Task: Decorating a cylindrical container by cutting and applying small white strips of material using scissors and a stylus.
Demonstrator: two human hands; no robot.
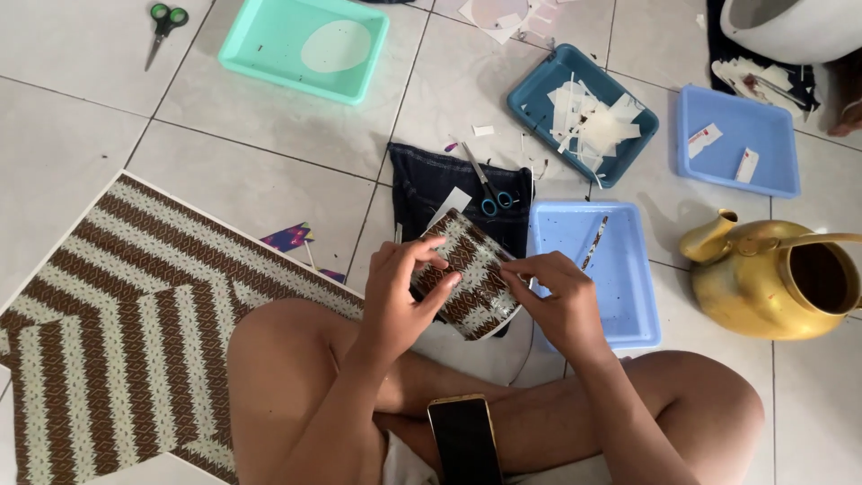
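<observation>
My left hand and my right hand both grip a round object wrapped in brown-and-white patterned paper, held above my crossed legs. Left fingers press on its upper left side; right fingers pinch its right edge. A dark phone rests on my lap below the hands.
A large sheet of the same patterned paper lies at left. Blue-handled scissors rest on folded dark denim. Several trays: mint, teal with paper scraps, two light blue. A golden kettle stands at right. Green scissors lie at top left.
</observation>
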